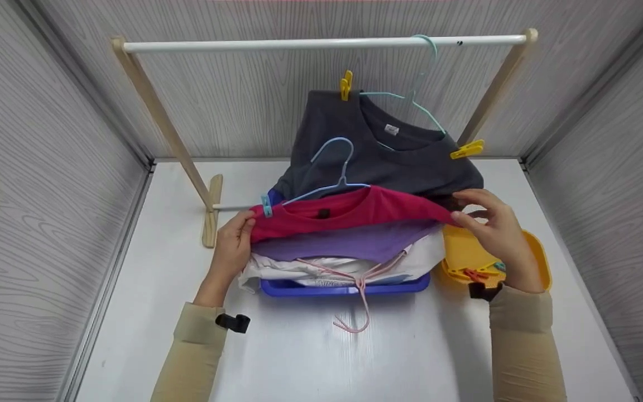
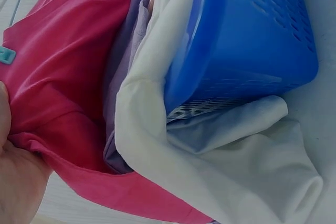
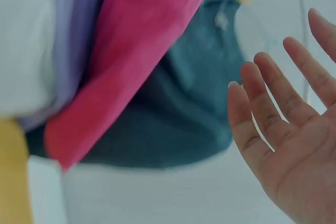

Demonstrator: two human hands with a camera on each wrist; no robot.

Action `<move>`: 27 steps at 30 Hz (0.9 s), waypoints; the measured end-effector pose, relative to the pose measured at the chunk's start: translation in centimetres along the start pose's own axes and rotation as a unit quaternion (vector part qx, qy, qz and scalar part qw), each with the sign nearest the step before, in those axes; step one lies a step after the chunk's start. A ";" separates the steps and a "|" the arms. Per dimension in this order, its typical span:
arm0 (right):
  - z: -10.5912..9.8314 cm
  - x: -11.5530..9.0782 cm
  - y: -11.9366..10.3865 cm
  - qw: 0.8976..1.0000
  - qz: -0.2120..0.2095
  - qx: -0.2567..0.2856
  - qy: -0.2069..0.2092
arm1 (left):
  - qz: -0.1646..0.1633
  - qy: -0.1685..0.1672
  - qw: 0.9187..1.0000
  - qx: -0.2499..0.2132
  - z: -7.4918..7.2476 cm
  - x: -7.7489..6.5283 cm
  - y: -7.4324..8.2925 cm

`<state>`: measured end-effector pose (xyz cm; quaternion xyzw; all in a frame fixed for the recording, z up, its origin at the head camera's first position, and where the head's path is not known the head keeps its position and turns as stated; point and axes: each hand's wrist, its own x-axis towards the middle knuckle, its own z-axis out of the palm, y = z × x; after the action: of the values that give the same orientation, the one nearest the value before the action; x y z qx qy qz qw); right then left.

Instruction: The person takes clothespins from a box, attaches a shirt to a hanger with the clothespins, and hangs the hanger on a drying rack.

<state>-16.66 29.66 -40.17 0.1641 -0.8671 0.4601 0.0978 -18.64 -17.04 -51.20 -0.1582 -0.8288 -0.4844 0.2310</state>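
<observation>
A red shirt (image 1: 349,211) lies across the top of a clothes pile, with a blue hanger (image 1: 342,173) in its neckline. On its left shoulder area a light-blue clothespin (image 1: 267,205) clamps the fabric. My left hand (image 1: 233,245) pinches the shirt's edge beside that clothespin, thumb on top. By the shirt's other end is my right hand (image 1: 497,231); the right wrist view shows its fingers (image 3: 273,87) loosely spread, with nothing held and a gap to the red cloth. Beneath are a purple garment (image 1: 344,241) and white clothes (image 1: 277,271) in a blue basket (image 1: 344,290).
A dark grey shirt (image 1: 327,134) hangs behind from a mint hanger (image 1: 425,111) on the white rail (image 1: 277,44), with yellow clothespins (image 1: 346,85) at its shoulders. To the right sits a yellow bin (image 1: 542,259) of clothespins. A pink hanger (image 1: 361,296) dangles over the basket's front.
</observation>
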 end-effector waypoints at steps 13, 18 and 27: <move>-2.9 -2.0 10.8 0.974 0.221 -0.052 -0.012 | -0.005 -0.003 1.000 0.000 -0.2 -0.1 0.1; -3.7 -2.2 12.9 0.957 0.283 -0.050 -0.028 | 0.002 -0.001 1.000 -0.003 -0.2 -0.2 0.0; -4.6 -3.1 17.2 0.927 0.370 -0.026 -0.057 | 0.011 -0.003 1.000 0.000 0.0 -0.3 -0.1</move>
<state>-20.13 43.08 -51.73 -0.1453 -0.8817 0.4310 -0.1251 -18.45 -17.09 -51.42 -0.1682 -0.8278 -0.4814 0.2340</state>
